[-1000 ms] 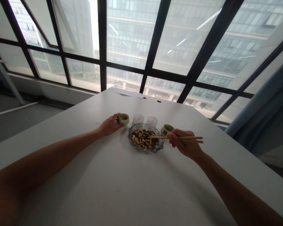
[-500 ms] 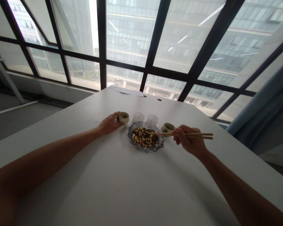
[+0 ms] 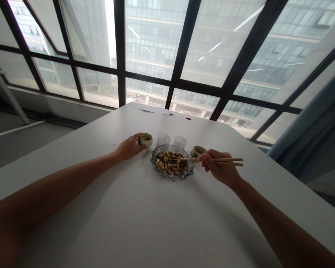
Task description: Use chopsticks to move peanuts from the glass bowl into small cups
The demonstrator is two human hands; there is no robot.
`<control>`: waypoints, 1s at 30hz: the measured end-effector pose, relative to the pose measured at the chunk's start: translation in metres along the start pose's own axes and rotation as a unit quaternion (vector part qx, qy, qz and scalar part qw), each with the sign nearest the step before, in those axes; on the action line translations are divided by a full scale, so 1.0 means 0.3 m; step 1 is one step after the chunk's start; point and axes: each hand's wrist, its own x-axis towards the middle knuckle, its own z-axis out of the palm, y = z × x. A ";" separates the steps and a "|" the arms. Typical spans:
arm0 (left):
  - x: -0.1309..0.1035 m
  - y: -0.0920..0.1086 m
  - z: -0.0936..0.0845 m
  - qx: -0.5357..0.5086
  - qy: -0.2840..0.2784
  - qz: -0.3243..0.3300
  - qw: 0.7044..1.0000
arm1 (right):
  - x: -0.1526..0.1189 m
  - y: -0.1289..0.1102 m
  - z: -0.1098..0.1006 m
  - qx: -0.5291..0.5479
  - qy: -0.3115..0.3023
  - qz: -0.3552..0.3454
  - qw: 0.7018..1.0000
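Note:
A scalloped glass bowl (image 3: 172, 177) of peanuts and small dark pieces stands mid-table. My right hand (image 3: 220, 167) is closed around wooden chopsticks (image 3: 229, 160), whose tips reach into the bowl's contents. Left of the bowl, my left hand (image 3: 130, 146) grips the side of a small beige cup (image 3: 146, 141), its thumb in front and fingers behind. A second beige cup (image 3: 197, 150) with a dark character on it sits just beyond my right hand, partly hidden by it.
Two translucent plastic cups (image 3: 163, 140) (image 3: 180, 142) stand behind the bowl. Papers (image 3: 150, 109) lie at the white table's far edge, near two round dark holes. Tall windows rise behind; a blue curtain (image 3: 312, 126) hangs at the right.
My right hand has shifted left with the chopsticks, closer to the bowl. The left hand keeps its hold on the beige cup.

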 end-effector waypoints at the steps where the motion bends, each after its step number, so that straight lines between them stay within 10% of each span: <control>1: 0.000 0.001 -0.001 0.000 0.000 -0.001 1.000 | 0.000 -0.002 0.001 -0.001 -0.001 0.001 1.000; 30: -0.001 0.005 0.000 0.012 -0.001 0.003 1.000 | 0.002 -0.032 -0.005 -0.022 -0.029 -0.012 0.999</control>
